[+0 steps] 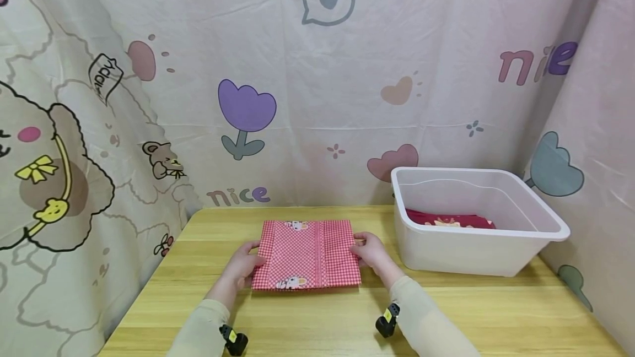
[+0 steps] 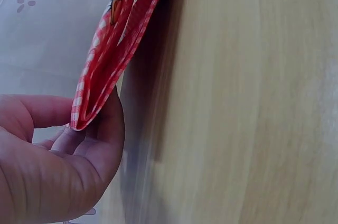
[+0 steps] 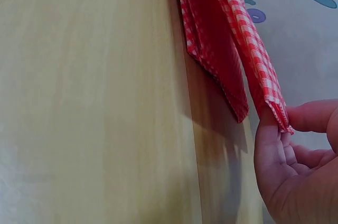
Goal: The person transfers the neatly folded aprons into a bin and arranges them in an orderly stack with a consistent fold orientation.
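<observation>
A folded red-and-white checked cloth (image 1: pixel 297 255) with white rabbit prints is held just above the wooden table, between both hands. At its left edge, my left hand (image 1: pixel 244 262) pinches the fold, thumb on top and fingers beneath. The left wrist view shows the cloth's folded layers (image 2: pixel 100 76) between that thumb and the fingers. My right hand (image 1: pixel 371 252) pinches the upper layers at the right edge. In the right wrist view, a lower flap (image 3: pixel 216 60) hangs apart from the gripped layers (image 3: pixel 259 71), nearer the table.
A white plastic tub (image 1: pixel 476 249) stands on the table at the right, with dark red patterned fabric (image 1: pixel 448 219) inside. The wooden table (image 1: pixel 307 324) meets a printed curtain (image 1: pixel 317 98) at the back. More curtain hangs along both sides.
</observation>
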Demonstrator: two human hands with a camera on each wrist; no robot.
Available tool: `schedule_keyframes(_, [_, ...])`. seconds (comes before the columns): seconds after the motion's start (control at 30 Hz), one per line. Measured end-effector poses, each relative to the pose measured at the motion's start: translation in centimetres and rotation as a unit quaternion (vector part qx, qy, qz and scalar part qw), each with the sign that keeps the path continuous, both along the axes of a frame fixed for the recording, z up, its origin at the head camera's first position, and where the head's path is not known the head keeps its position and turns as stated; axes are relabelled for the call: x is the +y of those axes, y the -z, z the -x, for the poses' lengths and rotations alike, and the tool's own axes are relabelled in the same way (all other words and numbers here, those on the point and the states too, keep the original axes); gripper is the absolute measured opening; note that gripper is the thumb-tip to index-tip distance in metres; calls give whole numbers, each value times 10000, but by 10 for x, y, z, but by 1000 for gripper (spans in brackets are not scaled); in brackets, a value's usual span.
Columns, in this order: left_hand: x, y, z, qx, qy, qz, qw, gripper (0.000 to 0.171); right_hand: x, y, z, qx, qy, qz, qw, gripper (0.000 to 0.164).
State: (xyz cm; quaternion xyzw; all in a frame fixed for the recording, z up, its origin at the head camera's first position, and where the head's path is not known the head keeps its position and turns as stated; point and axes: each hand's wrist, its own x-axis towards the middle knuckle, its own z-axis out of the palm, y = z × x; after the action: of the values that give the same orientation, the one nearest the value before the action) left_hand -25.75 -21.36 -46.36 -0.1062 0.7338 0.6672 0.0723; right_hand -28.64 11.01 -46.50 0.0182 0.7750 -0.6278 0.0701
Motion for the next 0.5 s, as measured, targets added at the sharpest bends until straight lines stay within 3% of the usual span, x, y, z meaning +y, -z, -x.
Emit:
schedule_keyframes(0.3, [-1,1,0,27,1,95,10000,58,-4,3,2,-70,-35,-236,9997,46])
schedule_keyframes(0.5, [-3,4,1,-12,16,163,9999,56,-8,4,6,-225,-213,-124,9994,32])
